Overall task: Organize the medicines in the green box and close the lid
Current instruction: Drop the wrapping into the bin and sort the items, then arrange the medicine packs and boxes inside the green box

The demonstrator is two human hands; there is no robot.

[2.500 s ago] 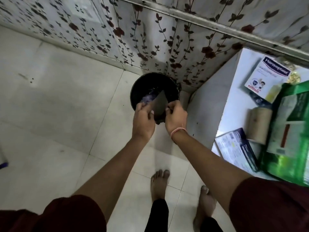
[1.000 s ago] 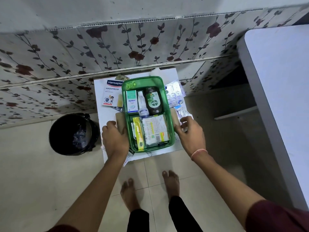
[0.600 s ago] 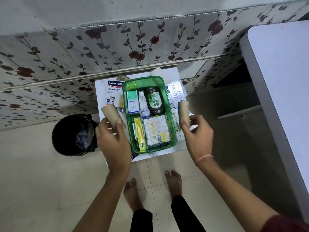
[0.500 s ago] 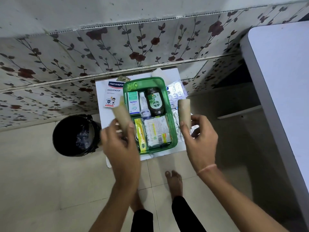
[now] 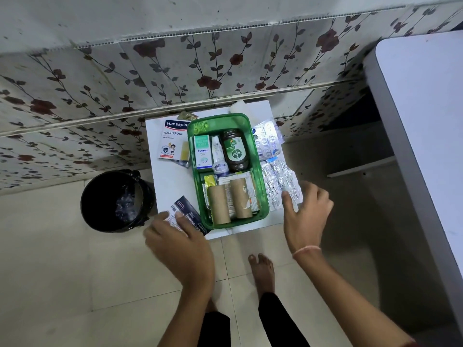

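The open green box point(image 5: 260, 171) sits on a small white table point(image 5: 172, 186). Inside stand an Optibex carton point(image 5: 202, 152), a white tube point(image 5: 218, 156) and a Dettol bottle point(image 5: 235, 152). Two tan bandage rolls point(image 5: 229, 201) lie side by side in its near half. My left hand point(image 5: 180, 244) rests its fingers on a dark flat packet point(image 5: 190, 216) at the table's near left corner. To the right of the box, my right hand point(image 5: 304, 216) touches silver blister strips point(image 5: 279, 181) with spread fingers. No lid can be told apart.
A Hansaplast box point(image 5: 171, 139) lies left of the green box, with more blister packs point(image 5: 266, 140) at the back right. A black bin point(image 5: 117, 200) stands on the floor to the left. A large white table point(image 5: 426, 116) fills the right side. My bare feet are below.
Half a second ago each hand held up a bandage roll; both rolls now lie in the green box. My left hand went down to the dark packet, my right to the blister strips.
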